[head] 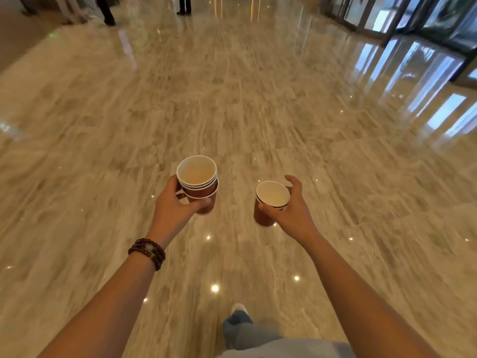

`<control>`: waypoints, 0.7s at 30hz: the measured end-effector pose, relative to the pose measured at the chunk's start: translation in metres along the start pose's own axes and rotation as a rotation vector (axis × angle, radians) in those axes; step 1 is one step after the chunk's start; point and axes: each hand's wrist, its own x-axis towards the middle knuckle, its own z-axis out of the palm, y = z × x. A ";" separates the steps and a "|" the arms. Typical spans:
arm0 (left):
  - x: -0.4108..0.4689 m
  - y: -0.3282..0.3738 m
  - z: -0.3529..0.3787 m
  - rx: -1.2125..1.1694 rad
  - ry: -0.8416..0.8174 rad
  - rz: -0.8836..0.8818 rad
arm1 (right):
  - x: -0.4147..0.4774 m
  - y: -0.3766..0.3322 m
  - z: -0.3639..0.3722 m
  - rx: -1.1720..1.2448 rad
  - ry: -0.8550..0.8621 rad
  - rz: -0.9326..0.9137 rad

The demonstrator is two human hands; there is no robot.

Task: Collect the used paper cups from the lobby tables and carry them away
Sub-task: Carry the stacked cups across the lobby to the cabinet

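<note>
A polished marble floor (258,99) spreads far beyond both hands, with glass doors (426,21) well ahead on the right-hand side. The left hand (173,210) wraps thumb and fingers round a nested stack of paper cups (197,177), held upright in the air. Near it, the right hand (296,215) grips a shorter stack (272,196), perhaps two cups, thumb on the near wall. Both loads look light, thin-walled and easily crushed; best held gently mid-wall, below the rolled rim. A bead bracelet (148,253) circles the left wrist.
</note>
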 end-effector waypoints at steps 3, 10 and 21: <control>0.061 0.000 0.011 -0.006 0.021 -0.017 | 0.066 -0.005 -0.003 -0.008 -0.020 -0.002; 0.192 -0.007 0.033 -0.014 0.036 -0.032 | 0.199 -0.010 0.002 -0.043 -0.026 0.023; 0.444 -0.038 0.060 -0.017 -0.065 0.006 | 0.428 -0.020 0.053 -0.031 0.027 0.048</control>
